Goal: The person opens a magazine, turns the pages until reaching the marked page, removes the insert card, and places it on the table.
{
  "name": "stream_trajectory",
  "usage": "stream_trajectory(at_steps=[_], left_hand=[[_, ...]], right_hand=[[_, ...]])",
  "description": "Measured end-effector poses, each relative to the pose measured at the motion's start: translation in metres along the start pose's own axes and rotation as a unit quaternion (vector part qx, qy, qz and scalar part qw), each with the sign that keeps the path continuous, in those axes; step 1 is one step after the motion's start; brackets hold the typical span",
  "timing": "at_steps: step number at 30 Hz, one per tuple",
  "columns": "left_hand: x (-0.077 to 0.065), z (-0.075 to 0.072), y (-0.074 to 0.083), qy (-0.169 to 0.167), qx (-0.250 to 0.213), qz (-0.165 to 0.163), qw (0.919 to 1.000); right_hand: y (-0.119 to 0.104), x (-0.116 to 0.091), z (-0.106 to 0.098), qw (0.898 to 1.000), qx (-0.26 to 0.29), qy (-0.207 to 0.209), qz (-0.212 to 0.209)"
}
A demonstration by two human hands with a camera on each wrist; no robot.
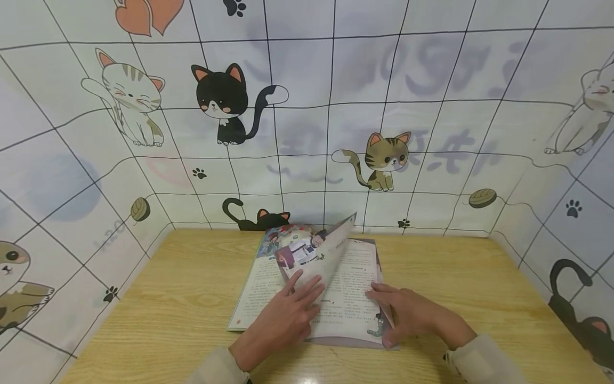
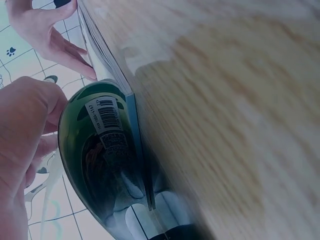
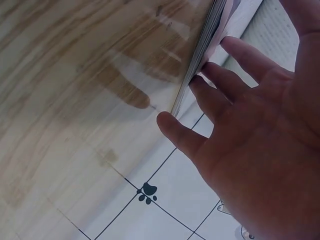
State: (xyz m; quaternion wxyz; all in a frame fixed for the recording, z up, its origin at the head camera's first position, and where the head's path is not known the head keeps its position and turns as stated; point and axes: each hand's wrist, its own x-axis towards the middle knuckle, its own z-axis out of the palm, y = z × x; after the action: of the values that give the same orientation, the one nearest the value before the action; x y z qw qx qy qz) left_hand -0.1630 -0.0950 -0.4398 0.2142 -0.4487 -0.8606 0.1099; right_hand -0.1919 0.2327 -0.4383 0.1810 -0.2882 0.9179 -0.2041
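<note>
An open magazine [image 1: 261, 285] with printed text and pictures lies on the wooden table. One of its leaves [image 1: 307, 250] stands up near the middle, bowed over toward the left. My left hand [image 1: 288, 314] presses on the lower part of this leaf with its fingers extended. In the left wrist view, a glossy dark green surface with a barcode [image 2: 105, 114] curves beside that hand. At the magazine's right edge is my right hand [image 1: 412, 314], its thumb by the lower corner. Its extended fingertips [image 3: 197, 85] touch the side of the page stack in the right wrist view.
The wooden table [image 1: 182, 298] extends to both sides of the magazine. Behind it and at both sides hangs a white grid-patterned cloth [image 1: 307, 122] with cartoon cats, paw prints and yarn balls. Light sleeves [image 1: 484, 362] cover both forearms.
</note>
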Motion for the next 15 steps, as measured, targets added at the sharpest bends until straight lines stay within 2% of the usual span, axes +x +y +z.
stream_trajectory(at_steps=[7,15], left_hand=[[-0.0010,0.0021,0.0014,-0.018,-0.009,-0.023,0.9995],[-0.0011,0.0020,0.0041,-0.061,-0.028,-0.078,0.9947]], right_hand=[[-0.0016,-0.0012,0.0013,1.000,-0.006,0.004,0.004],[-0.0007,-0.0002,0.0011,1.000,-0.022,0.009,-0.010]])
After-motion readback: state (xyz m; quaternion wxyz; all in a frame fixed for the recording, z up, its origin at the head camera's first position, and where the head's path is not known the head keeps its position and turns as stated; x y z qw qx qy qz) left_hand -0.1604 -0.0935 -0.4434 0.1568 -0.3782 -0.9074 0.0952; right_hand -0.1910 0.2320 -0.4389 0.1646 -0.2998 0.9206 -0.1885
